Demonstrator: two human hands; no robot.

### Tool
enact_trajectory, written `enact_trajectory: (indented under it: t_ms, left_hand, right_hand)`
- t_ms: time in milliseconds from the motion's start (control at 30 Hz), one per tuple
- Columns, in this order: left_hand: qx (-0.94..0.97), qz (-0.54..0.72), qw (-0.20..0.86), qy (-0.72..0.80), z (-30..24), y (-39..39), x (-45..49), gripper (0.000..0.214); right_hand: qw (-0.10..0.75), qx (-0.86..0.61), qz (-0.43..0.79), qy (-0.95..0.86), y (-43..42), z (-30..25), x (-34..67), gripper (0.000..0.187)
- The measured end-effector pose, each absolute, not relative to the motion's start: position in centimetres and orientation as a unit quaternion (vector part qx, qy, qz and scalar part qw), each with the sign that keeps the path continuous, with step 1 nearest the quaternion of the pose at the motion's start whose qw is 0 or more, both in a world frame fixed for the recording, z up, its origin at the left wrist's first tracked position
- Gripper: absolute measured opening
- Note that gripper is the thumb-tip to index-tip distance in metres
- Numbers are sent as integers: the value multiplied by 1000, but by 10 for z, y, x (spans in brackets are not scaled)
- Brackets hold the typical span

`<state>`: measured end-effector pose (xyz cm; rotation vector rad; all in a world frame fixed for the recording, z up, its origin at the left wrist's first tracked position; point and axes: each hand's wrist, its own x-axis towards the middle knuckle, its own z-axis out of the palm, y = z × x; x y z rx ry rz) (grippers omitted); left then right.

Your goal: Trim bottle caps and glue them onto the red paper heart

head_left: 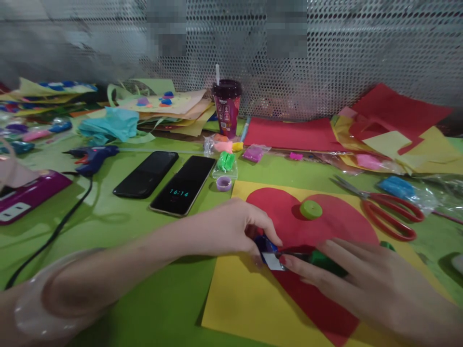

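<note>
My left hand (231,226) is closed in a pinch on a small blue and white object (266,250) over the yellow sheet (235,299). My right hand (365,279) meets it from the right, fingers curled round a dark green piece (323,260). Both hands rest on a red paper heart (340,221) glued or laid on the yellow sheet. A green clay disc (311,209) sits on the heart just behind the hands. A pale bangle (47,299) is on my left wrist.
Two dark phones (146,174) (184,185) lie on the green table (126,231). A blue glue gun (92,156) with its black cord is at the left. Red scissors (390,214), a maroon cup (227,108), clay packets (226,161) and paper stacks (398,130) fill the back.
</note>
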<state>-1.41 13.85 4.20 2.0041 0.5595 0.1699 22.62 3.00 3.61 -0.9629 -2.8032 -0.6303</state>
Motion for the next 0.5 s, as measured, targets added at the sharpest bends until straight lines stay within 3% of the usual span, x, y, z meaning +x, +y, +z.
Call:
enact_trajectory:
  t_ms: [500]
  left_hand:
    - [838, 62, 497, 216, 42, 140, -14, 31]
  right_hand:
    - [78, -294, -199, -932, 30, 41, 230, 50]
